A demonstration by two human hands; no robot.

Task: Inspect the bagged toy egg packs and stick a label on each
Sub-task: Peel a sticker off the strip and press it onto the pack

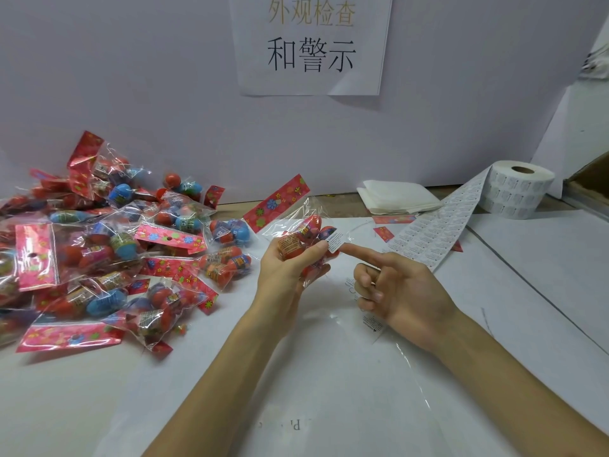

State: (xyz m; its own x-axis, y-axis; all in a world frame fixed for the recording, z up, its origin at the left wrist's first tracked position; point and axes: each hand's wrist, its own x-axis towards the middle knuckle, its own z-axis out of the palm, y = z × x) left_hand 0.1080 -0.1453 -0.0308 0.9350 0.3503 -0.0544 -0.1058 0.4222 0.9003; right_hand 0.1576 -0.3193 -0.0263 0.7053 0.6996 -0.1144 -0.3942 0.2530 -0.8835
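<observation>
One bagged egg pack (303, 239) at centre, gripped by left hand (286, 268), red header card tilted toward 11 o'clock. White label (335, 240) at its 3 o'clock edge, touched by straight index finger of right hand (402, 288), other fingers curled, holding nothing. Heaped packs (99, 245) at 9 o'clock, nearest edge just beside left hand. Label roll (517, 189) at 2 o'clock, strip (438, 232) trailing toward the hands. Open room on surface (329, 384) toward 6 o'clock.

I face a pale, evenly lit wall (131, 77) across my white table (82, 397). A paper sign (311, 44) with Chinese characters hangs straight ahead.
</observation>
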